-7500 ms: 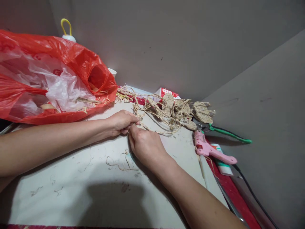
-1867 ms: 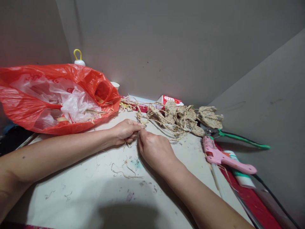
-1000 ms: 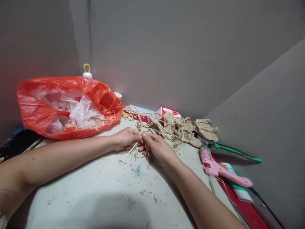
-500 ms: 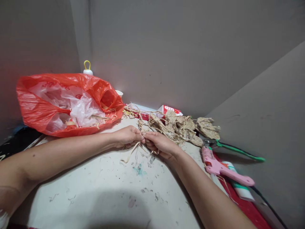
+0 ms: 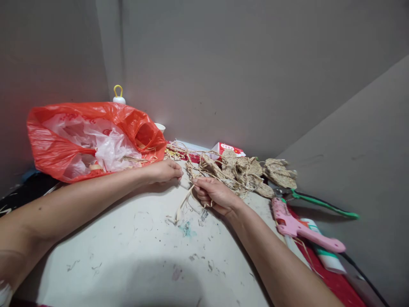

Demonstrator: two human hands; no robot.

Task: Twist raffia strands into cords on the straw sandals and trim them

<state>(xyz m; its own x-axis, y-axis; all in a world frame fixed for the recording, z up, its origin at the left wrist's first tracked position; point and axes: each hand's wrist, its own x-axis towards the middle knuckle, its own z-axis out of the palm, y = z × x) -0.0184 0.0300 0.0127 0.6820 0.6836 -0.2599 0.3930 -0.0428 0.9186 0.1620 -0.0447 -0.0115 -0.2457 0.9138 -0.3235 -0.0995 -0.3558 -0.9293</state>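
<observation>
Toward ten o'clock, my left hand has drawn away from my right hand, its fingers curled, though I can't tell whether they grip anything. My right fingers pinch the straw strands, whose loose ends trail toward seven o'clock over the counter. From that hand, coiled twine pieces lie at two o'clock, the pink glue gun near four.

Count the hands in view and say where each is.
2. Left hand: at the front right of the red bag. Right hand: farther right, pinching pale strands in front of the woven pieces. Neither is hidden.
</observation>
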